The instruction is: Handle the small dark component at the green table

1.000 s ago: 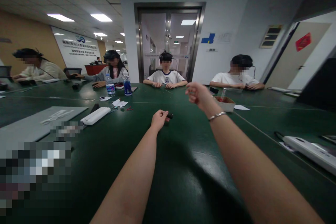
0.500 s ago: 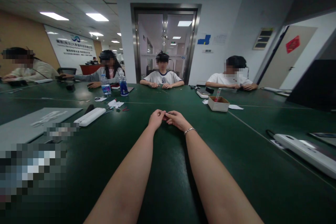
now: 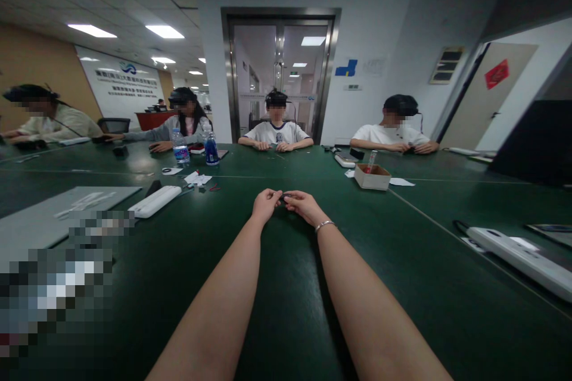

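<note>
My left hand (image 3: pixel 267 205) and my right hand (image 3: pixel 302 206) meet just above the green table (image 3: pixel 286 286), fingertips pinched toward each other. Between them is a small dark object (image 3: pixel 283 197), mostly covered by the fingers and too small to name. Both hands appear closed on it, one from each side. A silver bracelet (image 3: pixel 324 225) circles my right wrist.
Left of my arms lie a white power bank-like case (image 3: pixel 155 202) and a grey board (image 3: pixel 27 220). Beyond stand two bottles (image 3: pixel 180 150), paper scraps (image 3: pixel 197 178) and a small box (image 3: pixel 372 177). A long white device (image 3: pixel 518 256) lies right. Several people sit opposite.
My fingertips have drawn slightly apart, the right hand moving a little to the right, and more of the small dark object shows between them.
</note>
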Demonstrator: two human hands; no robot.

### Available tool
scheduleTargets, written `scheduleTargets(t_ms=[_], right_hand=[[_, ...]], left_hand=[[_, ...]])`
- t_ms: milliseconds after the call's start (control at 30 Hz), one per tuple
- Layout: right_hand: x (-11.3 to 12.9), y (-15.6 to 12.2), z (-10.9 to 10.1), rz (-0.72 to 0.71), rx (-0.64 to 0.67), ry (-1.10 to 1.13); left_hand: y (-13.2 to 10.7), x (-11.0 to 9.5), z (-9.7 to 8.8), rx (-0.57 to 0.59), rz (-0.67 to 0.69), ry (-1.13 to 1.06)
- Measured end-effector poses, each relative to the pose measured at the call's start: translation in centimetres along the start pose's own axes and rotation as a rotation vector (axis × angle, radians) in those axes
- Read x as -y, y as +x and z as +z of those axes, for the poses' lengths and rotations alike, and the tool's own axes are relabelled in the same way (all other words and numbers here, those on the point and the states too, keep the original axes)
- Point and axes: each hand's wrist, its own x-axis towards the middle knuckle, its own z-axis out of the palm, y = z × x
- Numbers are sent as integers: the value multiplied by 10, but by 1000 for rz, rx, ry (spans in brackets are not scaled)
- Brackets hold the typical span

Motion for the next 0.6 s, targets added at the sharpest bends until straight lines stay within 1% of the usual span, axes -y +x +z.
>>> scheduleTargets(t_ms=[167,267,367,467,600], right_hand=[[3,-1,2,31,-45,73],[3,-1,2,28,-77,95],[4,-2,1,14,-91,99],[3,-2,0,-4,-80,82],[1,-2,0,-27,-73,69]], left_hand=[[-3,-4,-2,-13,9,81],[-6,-11,-3,15,4,42],[-7,-14,-3,36,-41,0],[-6,-12,-4,38,-74,2],[-4,-6,-6,41,-63,67]])
